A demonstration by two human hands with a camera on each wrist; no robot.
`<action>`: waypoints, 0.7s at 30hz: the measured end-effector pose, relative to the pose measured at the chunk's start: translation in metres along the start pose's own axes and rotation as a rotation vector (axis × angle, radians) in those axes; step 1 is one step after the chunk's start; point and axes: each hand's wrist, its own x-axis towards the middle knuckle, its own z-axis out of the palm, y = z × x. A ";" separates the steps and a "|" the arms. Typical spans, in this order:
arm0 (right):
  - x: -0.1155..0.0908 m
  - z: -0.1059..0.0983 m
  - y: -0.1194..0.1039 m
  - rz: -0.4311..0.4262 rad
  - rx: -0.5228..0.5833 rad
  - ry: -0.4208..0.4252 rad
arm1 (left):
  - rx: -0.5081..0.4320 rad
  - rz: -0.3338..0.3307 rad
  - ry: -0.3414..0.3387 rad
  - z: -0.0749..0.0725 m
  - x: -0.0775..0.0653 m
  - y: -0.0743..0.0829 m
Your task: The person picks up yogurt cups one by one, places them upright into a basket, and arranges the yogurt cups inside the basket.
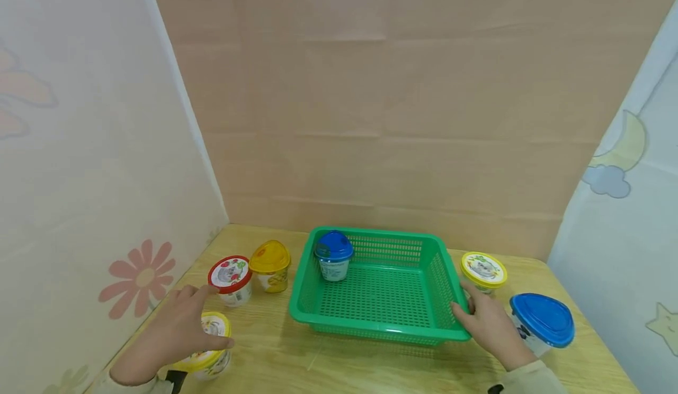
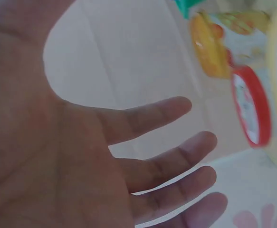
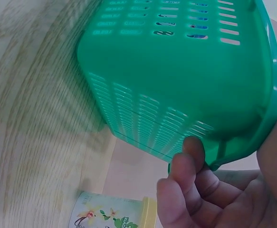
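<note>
My left hand [image 1: 177, 332] is spread, thumb apart from the fingers, above yellow-lidded tubs or a single tub [image 1: 214, 323] that it partly hides. Its palm [image 2: 71, 156] holds nothing. Just beyond the fingers stands a red-lidded tub [image 1: 230, 276], beside a tub with an orange-yellow lid [image 1: 270, 258]. With my right hand [image 1: 489, 323] I grip the right rim of a green plastic basket [image 1: 381, 328]; in the right wrist view the fingers [image 3: 193, 152] curl beneath that rim. A blue-lidded tub [image 1: 335, 255] stands in the basket's back left corner.
Right of the basket are a yellow-lidded tub [image 1: 484, 270] and a larger blue-lidded tub [image 1: 542, 320], close to my right hand. All stand on a wooden table [image 1: 275, 353]. A beige sheet [image 1: 371, 117] hangs behind, with patterned white sheets at both sides.
</note>
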 end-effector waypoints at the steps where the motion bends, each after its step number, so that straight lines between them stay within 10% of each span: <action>1: 0.000 0.001 0.000 0.000 0.000 0.001 | 0.007 -0.011 -0.002 0.003 -0.001 -0.004; 21: -0.002 0.000 -0.002 0.001 0.001 0.016 | 0.021 -0.166 -0.087 0.034 -0.007 -0.043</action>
